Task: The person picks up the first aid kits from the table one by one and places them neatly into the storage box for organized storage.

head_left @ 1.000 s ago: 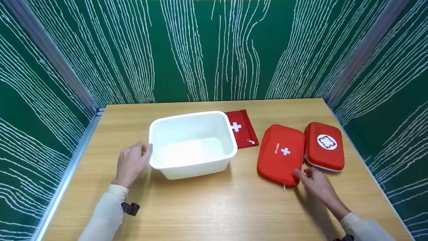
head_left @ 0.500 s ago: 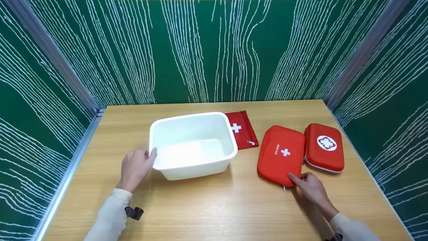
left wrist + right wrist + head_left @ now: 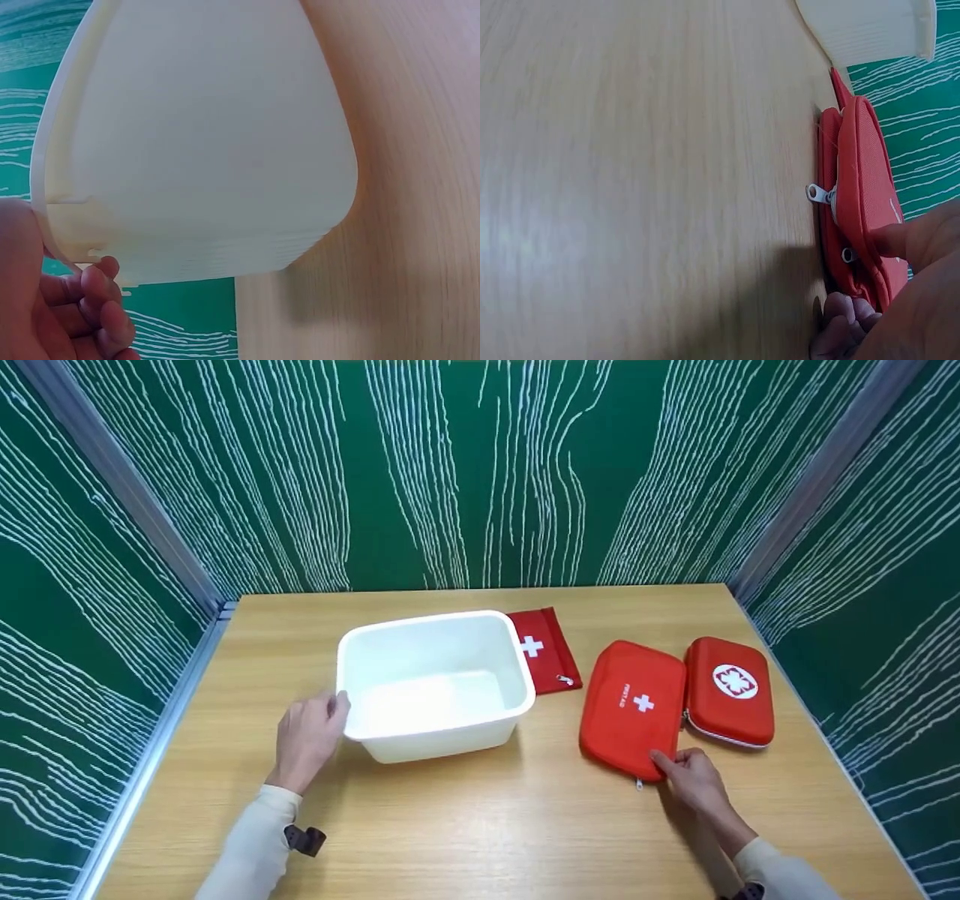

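My left hand [image 3: 306,741] grips the left rim of a white plastic basin [image 3: 442,742], thumb over the edge. In the left wrist view its curled fingers [image 3: 101,300] sit under the lip of the basin wall [image 3: 210,135]. My right hand [image 3: 699,786] pinches the near right corner of a red zippered first aid pouch [image 3: 626,727]. The right wrist view shows the thumb on the pouch [image 3: 866,157] and the fingers [image 3: 840,319] at its lower edge by the table. The pouch lies flat, white cross up.
A red hard-shell case [image 3: 727,712] with a round white emblem lies right against the pouch. Behind the basin's right side, a flat red pouch [image 3: 551,664] with a white cross is partly hidden. Green walls [image 3: 510,472] with white lines surround the wooden table [image 3: 480,832].
My right hand has moved slightly left onto the pouch's corner and taken hold of it. The left hand has shifted slightly right and closed on the basin's rim. Basin and pouches stay put.
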Available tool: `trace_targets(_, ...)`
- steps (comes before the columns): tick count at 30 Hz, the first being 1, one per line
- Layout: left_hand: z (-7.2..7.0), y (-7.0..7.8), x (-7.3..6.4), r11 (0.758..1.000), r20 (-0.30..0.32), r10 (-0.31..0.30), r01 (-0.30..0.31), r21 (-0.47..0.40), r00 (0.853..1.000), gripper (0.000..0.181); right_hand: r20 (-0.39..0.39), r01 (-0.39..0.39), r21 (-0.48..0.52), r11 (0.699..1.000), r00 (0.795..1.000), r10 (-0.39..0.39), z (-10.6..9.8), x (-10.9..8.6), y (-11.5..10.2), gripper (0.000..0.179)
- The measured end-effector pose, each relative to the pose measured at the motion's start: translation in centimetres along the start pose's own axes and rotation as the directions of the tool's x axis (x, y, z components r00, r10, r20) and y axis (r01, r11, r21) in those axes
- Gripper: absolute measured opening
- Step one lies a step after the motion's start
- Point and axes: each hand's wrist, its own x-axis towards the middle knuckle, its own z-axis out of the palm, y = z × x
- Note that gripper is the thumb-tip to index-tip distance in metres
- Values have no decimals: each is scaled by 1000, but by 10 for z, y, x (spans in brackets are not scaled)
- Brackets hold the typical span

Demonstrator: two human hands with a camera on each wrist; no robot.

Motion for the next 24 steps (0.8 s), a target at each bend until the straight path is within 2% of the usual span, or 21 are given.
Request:
trace_targets(5, 2, -1, -2, 1000, -40, 13, -13, -1, 999, 38, 4, 16, 59, 998, 1000, -16, 2, -1, -3, 48)
trace_targets(8, 3, -2, -2, 999, -63, 51, -51, -4, 997, 37, -23, 64, 82, 995, 998, -62, 3, -2, -6, 36)
trace_targets(11, 3, -2, -1, 997, -79, 75, -76, -10, 994, 37, -56, 97, 98, 990, 994, -92, 4, -5, -10, 33)
trace_targets(18, 2, 0, 0, 998, -71, 60, -61, -10, 996, 36, -108, 71, 246, 967, 993, -46, -2, -15, -17, 60)
trace_targets(24, 1, -1, -1, 999, -61, 46, -47, -19, 997, 35, -68, 43, 434, 900, 998, -15, -10, -29, -31, 71)
